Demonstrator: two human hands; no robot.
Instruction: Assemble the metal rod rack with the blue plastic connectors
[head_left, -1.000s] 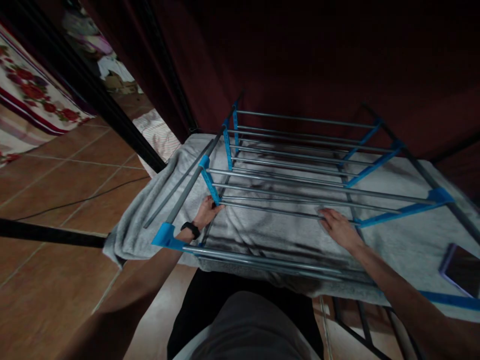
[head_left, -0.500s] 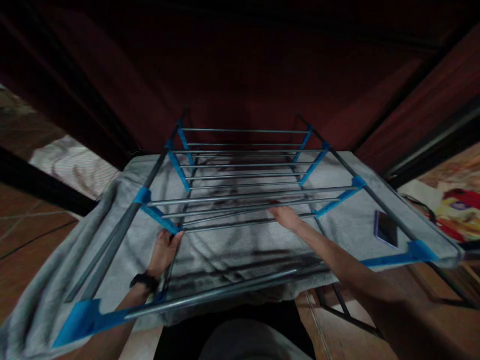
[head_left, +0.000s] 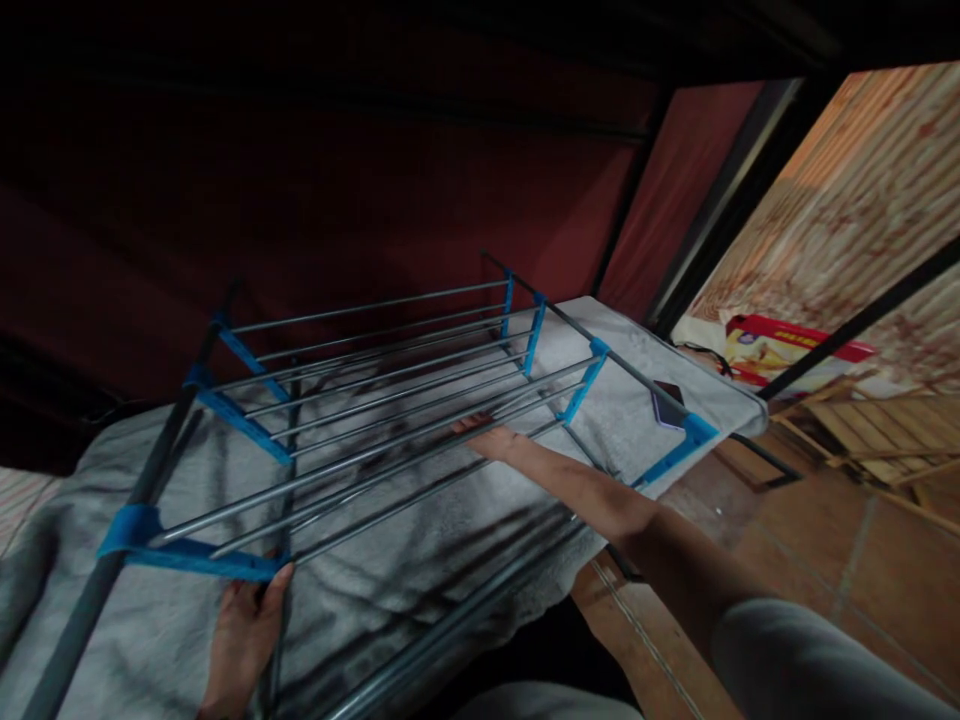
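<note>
A drying rack with grey metal tubes [head_left: 259, 332] and blue plastic brackets [head_left: 202, 558] spans the grey blanket. My left hand [head_left: 247, 635] pinches the lower end of the near left bracket, its thumb beside the end of a thin rod. Among the near rods, my right hand [head_left: 487, 438] is closed round a thin metal rod [head_left: 525, 402], which slants a little against its neighbours; the fingers partly hide it. Other rods run between paired brackets farther back. In front of my body a thicker loose-looking tube [head_left: 450, 625] crosses the lower view.
A phone [head_left: 669, 405] lies on the grey blanket [head_left: 600, 320] at the right. Beyond it are a red and yellow box [head_left: 787, 350], a wooden slatted piece [head_left: 885, 440] and dark metal frame bars [head_left: 739, 170]. A dark red panel [head_left: 375, 190] rises behind the rack.
The view has swung to the right, so the rack sits farther left and slanted. Both hands keep their places on the bracket and the rod. The rod's far end now lies nearer the right bracket.
</note>
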